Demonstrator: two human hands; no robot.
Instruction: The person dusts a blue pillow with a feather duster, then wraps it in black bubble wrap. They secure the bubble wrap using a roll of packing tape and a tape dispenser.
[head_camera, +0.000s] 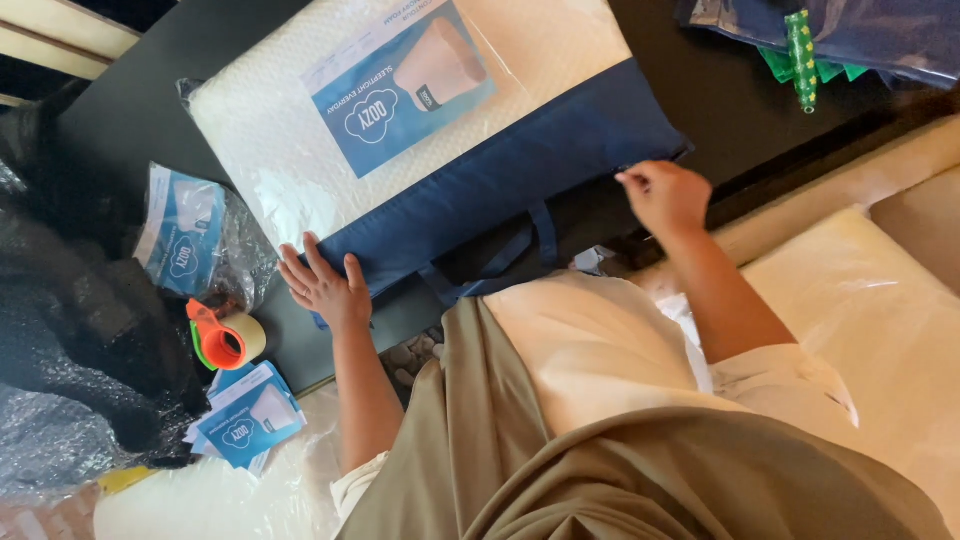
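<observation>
Navy fabric pillow bag with clear plastic top (500, 170) lay frame centre on dark surface (720, 90). Left hand (325, 285) flat, released, pressing corner; right hand (665, 195) pinched bag's edge. Likely soft, light, slippery; strap handles best grip.

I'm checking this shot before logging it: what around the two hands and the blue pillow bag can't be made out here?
Head view only:
- Right hand: fingertips pinch at the blue pillow bag edge; whatever they hold is too small to tell.
- Left hand: palm lies flat on the bag, hiding what is under it.
- Bag's top end: cut off by the upper frame edge.
- Tape dispenser: partly hidden among plastic wrap.
- Table front: covered by the person's clothing.
</observation>
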